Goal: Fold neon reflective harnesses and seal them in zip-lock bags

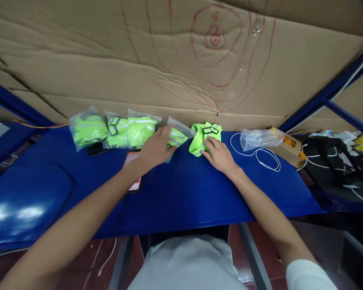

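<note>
My left hand (159,147) reaches over a clear zip bag (181,128) with folded neon-green reflective fabric (177,138) inside. Its thumb and fingers straddle the bag, partly hiding it. Just to the right lies an unbagged neon-green reflective piece (199,141), looped at its left end and marked with a dark-outlined grey pattern. My right hand (219,155) rests on its lower right part, fingers apart. Left of my left hand, several bagged bundles stand in a row: one (142,131) beside the hand, another (117,129), and one (90,129) at the far end.
A phone (136,183) with a lit screen lies under my left forearm on the blue table (181,205). At right are a white cable (270,157), clear plastic bags (260,139), a cardboard box (290,149) and a black bag (329,161). Cardboard (109,72) walls the back.
</note>
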`<state>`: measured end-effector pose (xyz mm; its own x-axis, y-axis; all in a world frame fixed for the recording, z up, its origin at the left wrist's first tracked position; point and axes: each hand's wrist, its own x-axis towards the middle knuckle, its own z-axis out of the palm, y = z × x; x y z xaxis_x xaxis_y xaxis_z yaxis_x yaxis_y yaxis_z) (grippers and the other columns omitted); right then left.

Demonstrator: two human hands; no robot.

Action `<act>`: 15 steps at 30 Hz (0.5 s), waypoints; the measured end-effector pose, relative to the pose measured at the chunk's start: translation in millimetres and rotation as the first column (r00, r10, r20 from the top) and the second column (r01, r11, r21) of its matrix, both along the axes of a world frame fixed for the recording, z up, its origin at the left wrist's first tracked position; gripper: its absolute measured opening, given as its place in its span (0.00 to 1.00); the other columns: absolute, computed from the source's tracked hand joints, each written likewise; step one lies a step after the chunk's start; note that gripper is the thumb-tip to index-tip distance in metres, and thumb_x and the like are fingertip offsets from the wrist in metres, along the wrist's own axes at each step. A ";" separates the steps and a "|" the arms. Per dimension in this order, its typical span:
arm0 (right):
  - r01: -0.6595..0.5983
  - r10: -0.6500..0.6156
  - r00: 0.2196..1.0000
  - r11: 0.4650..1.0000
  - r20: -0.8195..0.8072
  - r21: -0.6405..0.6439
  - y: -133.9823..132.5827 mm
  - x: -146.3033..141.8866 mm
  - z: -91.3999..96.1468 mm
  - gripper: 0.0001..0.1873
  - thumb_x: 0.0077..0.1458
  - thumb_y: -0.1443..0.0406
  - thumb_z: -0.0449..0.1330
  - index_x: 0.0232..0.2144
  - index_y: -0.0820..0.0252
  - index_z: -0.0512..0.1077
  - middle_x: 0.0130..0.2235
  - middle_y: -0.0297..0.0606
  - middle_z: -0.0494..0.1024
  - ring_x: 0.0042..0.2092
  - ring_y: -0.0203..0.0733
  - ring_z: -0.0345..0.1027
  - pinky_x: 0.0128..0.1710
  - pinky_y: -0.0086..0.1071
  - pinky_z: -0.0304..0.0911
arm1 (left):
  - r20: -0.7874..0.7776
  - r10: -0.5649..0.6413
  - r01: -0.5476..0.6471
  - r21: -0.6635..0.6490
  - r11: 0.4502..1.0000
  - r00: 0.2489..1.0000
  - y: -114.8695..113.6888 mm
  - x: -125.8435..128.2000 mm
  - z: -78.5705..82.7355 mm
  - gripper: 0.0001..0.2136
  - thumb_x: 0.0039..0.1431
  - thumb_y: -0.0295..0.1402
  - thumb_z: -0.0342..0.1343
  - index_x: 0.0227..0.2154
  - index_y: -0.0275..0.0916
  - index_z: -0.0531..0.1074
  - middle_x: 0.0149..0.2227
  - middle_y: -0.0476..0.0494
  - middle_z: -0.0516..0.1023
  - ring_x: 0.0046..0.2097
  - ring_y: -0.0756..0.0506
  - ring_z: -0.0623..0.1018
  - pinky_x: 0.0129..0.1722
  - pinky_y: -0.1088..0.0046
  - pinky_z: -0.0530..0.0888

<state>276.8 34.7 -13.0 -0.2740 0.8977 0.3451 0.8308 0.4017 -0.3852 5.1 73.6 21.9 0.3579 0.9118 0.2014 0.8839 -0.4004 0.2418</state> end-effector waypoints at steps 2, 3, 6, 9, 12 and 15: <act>0.033 -0.034 0.992 0.999 -0.119 -0.010 5.0 -4.9 -1.1 0.26 0.71 0.52 0.50 0.57 0.62 0.73 0.62 0.55 0.72 0.63 0.59 0.66 0.65 0.53 0.60 | 0.096 -0.179 0.170 0.101 0.980 0.979 -20.5 -7.4 -7.1 0.32 0.60 0.32 0.61 0.65 0.35 0.57 0.63 0.28 0.68 0.62 0.30 0.73 0.60 0.51 0.73; 0.048 -0.050 0.981 0.999 -0.188 -0.014 5.1 -4.6 0.1 0.26 0.72 0.52 0.47 0.57 0.62 0.74 0.60 0.54 0.73 0.63 0.56 0.67 0.65 0.51 0.60 | 0.112 -0.259 0.240 0.156 0.958 0.959 -30.0 -10.2 -11.2 0.30 0.61 0.30 0.60 0.64 0.37 0.58 0.63 0.29 0.68 0.63 0.31 0.72 0.62 0.51 0.72; 0.013 -0.044 0.923 0.996 -0.382 -0.083 -6.1 -5.8 7.1 0.26 0.73 0.50 0.45 0.52 0.58 0.76 0.52 0.45 0.80 0.54 0.47 0.75 0.56 0.42 0.70 | 0.084 -0.399 0.363 0.277 0.889 0.913 -50.9 -13.0 -23.1 0.25 0.62 0.25 0.56 0.61 0.40 0.61 0.64 0.30 0.67 0.64 0.33 0.71 0.63 0.51 0.71; -0.101 -0.022 0.856 0.972 -0.516 -0.210 -28.1 -15.1 12.5 0.25 0.68 0.46 0.53 0.40 0.58 0.79 0.35 0.38 0.83 0.35 0.40 0.77 0.35 0.32 0.72 | 0.052 -0.445 0.409 0.311 0.858 0.894 -61.6 -8.2 -29.1 0.22 0.61 0.21 0.54 0.58 0.38 0.63 0.64 0.29 0.66 0.66 0.32 0.68 0.65 0.47 0.68; -0.152 -0.063 0.789 0.944 -0.611 -0.294 -49.7 -25.8 11.6 0.24 0.68 0.47 0.54 0.39 0.60 0.79 0.32 0.38 0.82 0.31 0.38 0.77 0.30 0.29 0.71 | 0.085 -0.472 0.440 0.248 0.863 0.878 -72.4 -2.2 -27.4 0.22 0.60 0.19 0.53 0.57 0.36 0.64 0.64 0.27 0.65 0.68 0.31 0.66 0.66 0.45 0.66; -0.161 -0.163 0.687 0.916 -0.708 -0.367 -65.4 -32.7 4.4 0.21 0.64 0.47 0.60 0.43 0.58 0.78 0.32 0.37 0.81 0.33 0.38 0.77 0.30 0.29 0.71 | 0.062 -0.509 0.497 0.140 0.856 0.859 -89.4 1.2 -20.4 0.23 0.60 0.20 0.54 0.58 0.37 0.65 0.65 0.28 0.64 0.68 0.31 0.65 0.67 0.42 0.63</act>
